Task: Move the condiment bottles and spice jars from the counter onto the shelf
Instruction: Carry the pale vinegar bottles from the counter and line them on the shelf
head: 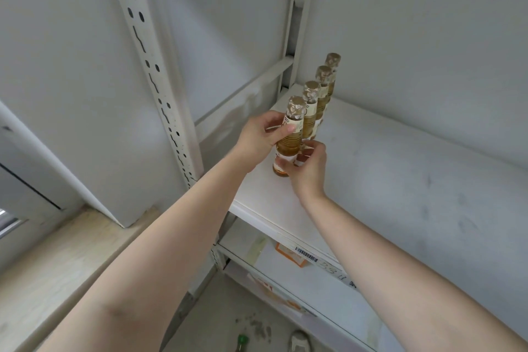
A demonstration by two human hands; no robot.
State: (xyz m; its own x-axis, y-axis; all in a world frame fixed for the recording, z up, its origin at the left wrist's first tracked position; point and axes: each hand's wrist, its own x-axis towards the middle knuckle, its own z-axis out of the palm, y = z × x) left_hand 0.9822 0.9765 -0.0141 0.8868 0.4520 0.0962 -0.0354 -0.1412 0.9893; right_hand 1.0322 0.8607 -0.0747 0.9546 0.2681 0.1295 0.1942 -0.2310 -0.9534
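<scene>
The front bottle (288,137) stands at the shelf's (400,168) left end, heading a row of three bottles (320,94). The left hand (257,140) grips its neck, the right hand (307,168) pinches its base, probably to square it up.

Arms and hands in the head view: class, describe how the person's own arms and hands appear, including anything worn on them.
Both forearms are bare up to the frame edge: no sleeves show. The left hand and right hand wear no gloves, and no rings, watch or bracelet are visible. The one fingernail that shows plainly, on the left hand, looks short and unpainted.
</scene>
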